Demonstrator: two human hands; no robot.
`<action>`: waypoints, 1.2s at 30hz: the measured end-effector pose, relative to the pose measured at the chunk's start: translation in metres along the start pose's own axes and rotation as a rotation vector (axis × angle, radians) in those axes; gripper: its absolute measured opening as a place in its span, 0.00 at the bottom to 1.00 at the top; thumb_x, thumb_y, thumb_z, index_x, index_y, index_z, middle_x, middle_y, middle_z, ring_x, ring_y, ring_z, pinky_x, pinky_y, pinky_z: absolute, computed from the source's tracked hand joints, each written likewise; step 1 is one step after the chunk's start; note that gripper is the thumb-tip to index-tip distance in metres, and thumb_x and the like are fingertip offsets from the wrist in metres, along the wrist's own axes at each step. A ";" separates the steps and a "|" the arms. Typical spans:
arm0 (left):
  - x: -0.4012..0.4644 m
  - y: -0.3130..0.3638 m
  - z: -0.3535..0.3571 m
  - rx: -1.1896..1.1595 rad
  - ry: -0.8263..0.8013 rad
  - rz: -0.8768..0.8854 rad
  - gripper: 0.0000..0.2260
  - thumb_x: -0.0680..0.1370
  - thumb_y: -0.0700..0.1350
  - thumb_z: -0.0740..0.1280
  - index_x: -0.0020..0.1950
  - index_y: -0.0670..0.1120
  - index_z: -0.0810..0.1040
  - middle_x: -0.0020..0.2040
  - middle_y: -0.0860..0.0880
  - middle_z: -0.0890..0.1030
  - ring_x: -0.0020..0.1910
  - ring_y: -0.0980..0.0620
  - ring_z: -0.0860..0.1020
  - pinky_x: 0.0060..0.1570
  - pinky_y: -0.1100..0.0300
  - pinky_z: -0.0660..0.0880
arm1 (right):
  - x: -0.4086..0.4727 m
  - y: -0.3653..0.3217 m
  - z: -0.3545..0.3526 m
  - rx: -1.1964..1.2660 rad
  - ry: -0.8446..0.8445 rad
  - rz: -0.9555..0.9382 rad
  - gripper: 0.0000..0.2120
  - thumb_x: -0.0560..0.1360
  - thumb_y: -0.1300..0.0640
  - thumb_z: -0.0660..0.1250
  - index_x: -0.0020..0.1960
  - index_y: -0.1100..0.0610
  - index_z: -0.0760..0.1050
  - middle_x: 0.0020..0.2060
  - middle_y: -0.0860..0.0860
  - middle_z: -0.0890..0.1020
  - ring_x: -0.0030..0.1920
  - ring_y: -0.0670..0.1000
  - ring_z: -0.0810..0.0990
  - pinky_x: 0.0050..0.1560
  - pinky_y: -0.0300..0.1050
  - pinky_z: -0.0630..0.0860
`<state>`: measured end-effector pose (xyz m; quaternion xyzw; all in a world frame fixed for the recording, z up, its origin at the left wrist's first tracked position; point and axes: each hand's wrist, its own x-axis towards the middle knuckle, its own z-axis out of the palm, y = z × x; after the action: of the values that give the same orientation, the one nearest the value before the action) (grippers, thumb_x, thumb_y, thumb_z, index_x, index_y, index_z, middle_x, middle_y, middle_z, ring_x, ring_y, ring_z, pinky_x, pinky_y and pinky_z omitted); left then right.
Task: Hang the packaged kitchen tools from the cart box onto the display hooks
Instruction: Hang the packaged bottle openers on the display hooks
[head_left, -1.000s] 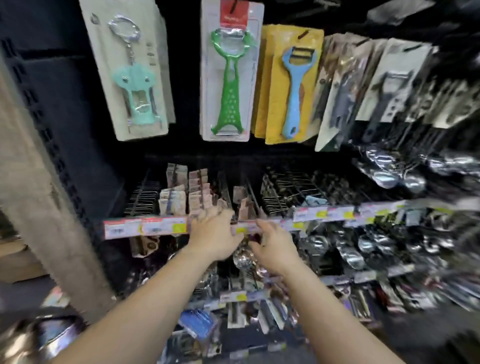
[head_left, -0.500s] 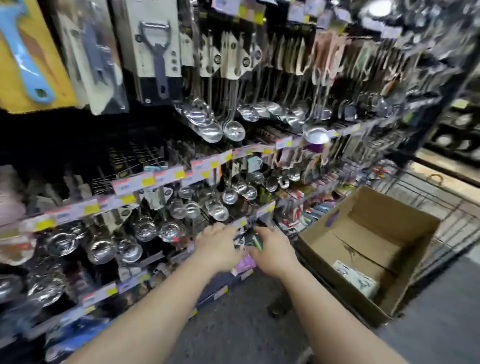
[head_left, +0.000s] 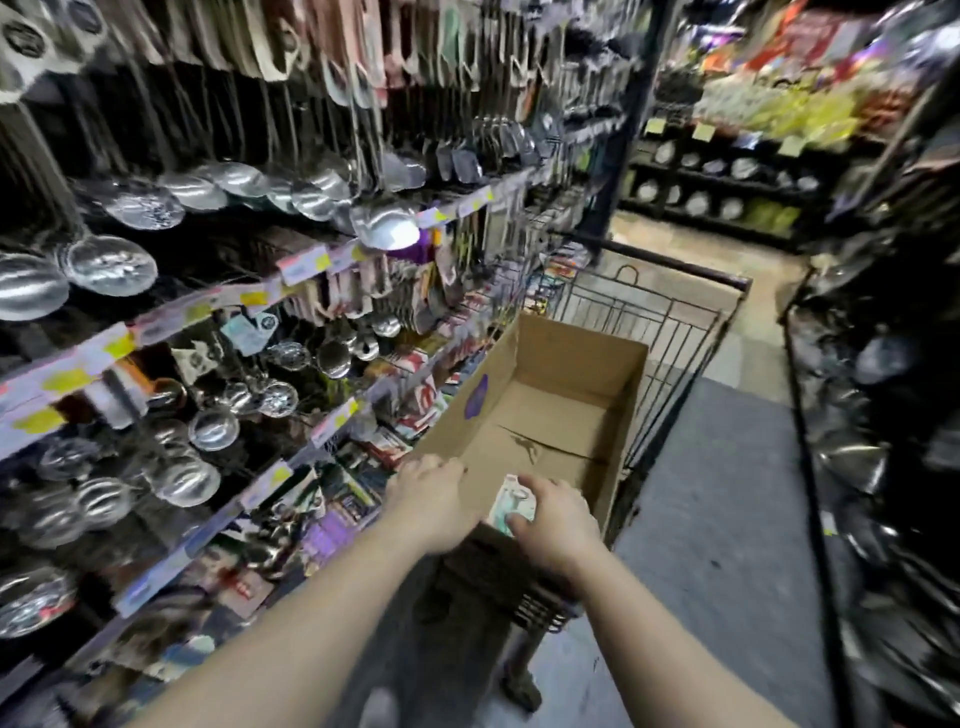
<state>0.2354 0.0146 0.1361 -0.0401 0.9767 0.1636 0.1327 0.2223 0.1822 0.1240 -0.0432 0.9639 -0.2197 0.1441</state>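
- Far left, from about 9 to 11 o'clock: the display hooks (head_left: 270, 119) carry rows of carded tools, with steel ladles (head_left: 111, 265) hanging below them. That is where your package is bound, and the hooks look crowded, so expect a tight slot.
- Your left hand (head_left: 428, 499) lies at about 6 o'clock, knuckles up on the near left corner of the cart box (head_left: 618, 395). Its fingers curl over the cardboard rim; whether they truly clamp it or merely rest there you cannot tell from this view.
- Just beside it to the right, the packaged tool (head_left: 511, 501) sits inside the box at the near wall, a pale green card partly covered by your hand. It seems to be the only one left in the box.
- Your right hand (head_left: 558, 525) is on that package, fingers bent round its near edge and top.
- Handling, as a judgement: a flat card with a blister is light and fairly stiff but will bend if squeezed mid-panel, and the plastic face is slick. Pinch it near the top edge, beside the hang hole, so the hole stays free for the hook.
- At 1 o'clock, the wire cart (head_left: 670, 322) holds the box; lift straight up to clear both walls.
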 end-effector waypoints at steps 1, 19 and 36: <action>0.014 0.004 0.002 0.011 -0.015 0.013 0.29 0.76 0.61 0.67 0.74 0.50 0.69 0.71 0.44 0.70 0.72 0.41 0.67 0.71 0.50 0.66 | 0.009 0.006 -0.001 0.004 0.003 0.022 0.27 0.78 0.46 0.66 0.75 0.48 0.66 0.71 0.53 0.71 0.72 0.56 0.69 0.70 0.48 0.69; 0.259 -0.008 0.070 0.051 -0.476 0.152 0.30 0.79 0.58 0.67 0.77 0.47 0.66 0.74 0.42 0.70 0.73 0.40 0.67 0.71 0.51 0.66 | 0.183 0.070 0.041 0.198 -0.161 0.576 0.29 0.78 0.48 0.67 0.77 0.51 0.63 0.71 0.56 0.72 0.65 0.58 0.75 0.65 0.54 0.74; 0.327 -0.023 0.253 -0.304 -0.727 -0.431 0.42 0.57 0.62 0.77 0.67 0.48 0.71 0.62 0.50 0.80 0.58 0.45 0.81 0.59 0.49 0.79 | 0.256 0.158 0.159 0.635 -0.149 1.049 0.32 0.74 0.57 0.72 0.74 0.53 0.62 0.67 0.54 0.76 0.65 0.58 0.77 0.66 0.50 0.73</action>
<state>-0.0143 0.0652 -0.1906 -0.2016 0.8008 0.2772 0.4911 0.0224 0.2211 -0.1483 0.4664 0.7317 -0.3919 0.3059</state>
